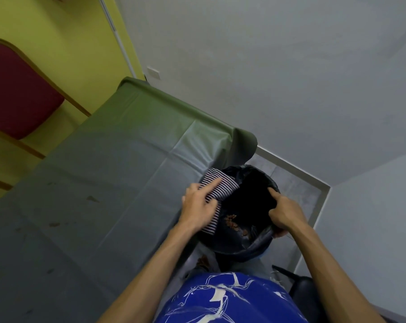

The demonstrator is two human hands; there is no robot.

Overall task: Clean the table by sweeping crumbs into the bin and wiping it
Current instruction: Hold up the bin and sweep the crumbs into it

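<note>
A plain indoor room here, more canteen or meeting room than a home, though which exactly is hard to call. A long counter under a wipeable grey-green sheet runs along a yellow-green wall, with a red padded chair in a wooden frame beside it. The other walls are bare grey-white, one with a socket plate, and a bag-lined bin sits at the counter's edge over a grey tiled floor.

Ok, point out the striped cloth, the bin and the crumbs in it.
striped cloth [220, 183]: head view, upper part beyond the fingers.
bin [255, 245]: head view, near rim of its black liner.
crumbs [231, 221]: head view, cluster on the liner.
</note>
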